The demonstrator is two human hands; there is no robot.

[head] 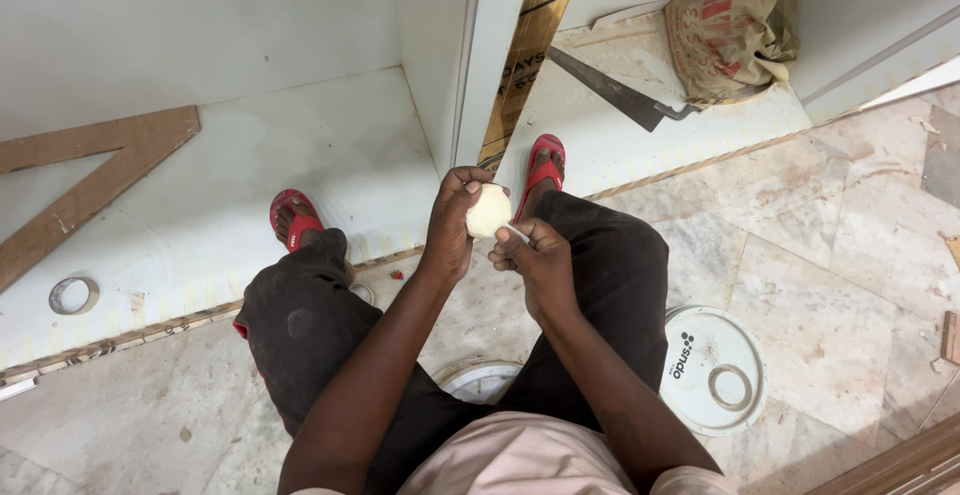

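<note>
My left hand (452, 220) is closed around a pale, cream-coloured lump (487, 211), held up in front of my knees. My right hand (534, 255) sits just to its right and pinches a thin white stick-like tool (516, 232) whose tip touches the lump. Both hands hover above my dark trousers, between my two feet in red sandals (296, 217). What the lump is made of I cannot tell.
A white upright panel with a gold edge strip (524, 50) stands ahead. A wooden triangle (95, 170) and a tape roll (73, 295) lie on the white board at left. A hand saw (615, 93) and a brown sack (730, 35) lie at back right. A white bucket lid (715, 370) rests beside my right leg.
</note>
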